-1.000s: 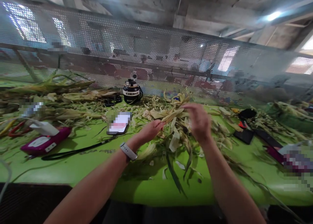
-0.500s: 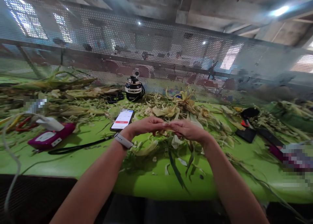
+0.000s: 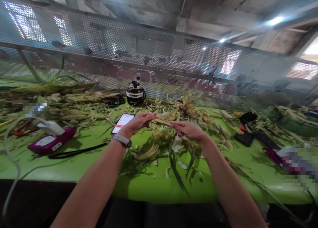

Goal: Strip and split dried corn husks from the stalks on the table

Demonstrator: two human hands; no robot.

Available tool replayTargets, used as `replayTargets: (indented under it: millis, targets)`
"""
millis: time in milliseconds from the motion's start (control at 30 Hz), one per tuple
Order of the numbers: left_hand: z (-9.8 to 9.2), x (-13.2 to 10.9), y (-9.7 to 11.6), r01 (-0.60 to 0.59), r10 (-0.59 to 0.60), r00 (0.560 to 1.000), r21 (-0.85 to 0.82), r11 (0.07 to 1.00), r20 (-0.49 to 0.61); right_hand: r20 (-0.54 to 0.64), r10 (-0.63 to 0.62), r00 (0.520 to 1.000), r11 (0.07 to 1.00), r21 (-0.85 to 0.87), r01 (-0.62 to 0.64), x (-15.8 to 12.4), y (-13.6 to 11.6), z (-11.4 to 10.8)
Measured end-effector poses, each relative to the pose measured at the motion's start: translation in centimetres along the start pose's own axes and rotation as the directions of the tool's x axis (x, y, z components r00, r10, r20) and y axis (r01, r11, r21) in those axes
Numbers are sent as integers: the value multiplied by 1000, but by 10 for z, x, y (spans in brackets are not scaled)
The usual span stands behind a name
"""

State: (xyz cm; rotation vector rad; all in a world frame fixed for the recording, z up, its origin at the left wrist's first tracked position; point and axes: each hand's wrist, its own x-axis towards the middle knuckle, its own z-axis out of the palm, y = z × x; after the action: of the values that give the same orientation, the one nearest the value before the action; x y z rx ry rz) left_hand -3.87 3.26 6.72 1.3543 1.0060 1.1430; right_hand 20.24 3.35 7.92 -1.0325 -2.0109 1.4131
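Note:
My left hand (image 3: pixel 137 123), with a pale watch on its wrist, pinches the near end of a dry yellowish corn husk strip (image 3: pixel 162 122) above the green table (image 3: pixel 74 161). My right hand (image 3: pixel 187 130) grips the same strip a little lower and to the right. Both hands have their fingers closed on it. A heap of torn husks and green leaves (image 3: pixel 171 145) lies right under and behind the hands.
A phone with a lit screen (image 3: pixel 122 121) lies left of my hands. A purple device (image 3: pixel 51 142) with a black cord sits at the left. A black bottle (image 3: pixel 135 93) stands by the perforated metal fence (image 3: pixel 159 59). Dark gadgets (image 3: pixel 248 135) lie at the right.
A second ago my right hand was raised and blurred; then both hands met low over the heap. Now they have drawn slightly apart with a husk strip stretched between them.

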Motion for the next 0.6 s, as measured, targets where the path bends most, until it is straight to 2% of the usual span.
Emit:
replayTargets:
  millis: [100, 233, 467, 600]
  targets:
    - [-5, 2, -2, -2, -11, 994, -116, 993, -111, -46, 5, 999, 995, 105, 0, 0, -1, 1]
    - [-11, 2, -3, -35, 10, 992, -196, 980, -126, -48, 16, 999, 978, 206, -5, -3, -5, 2]
    - [-20, 7, -8, -102, 33, 977, -324, 941, -211, 58, 42, 997, 919, 390, -61, -2, 0, 2]
    - [-26, 12, -10, -115, -4, 962, -423, 899, -272, 29, 78, 997, 908, 410, -83, 1, 3, 2]
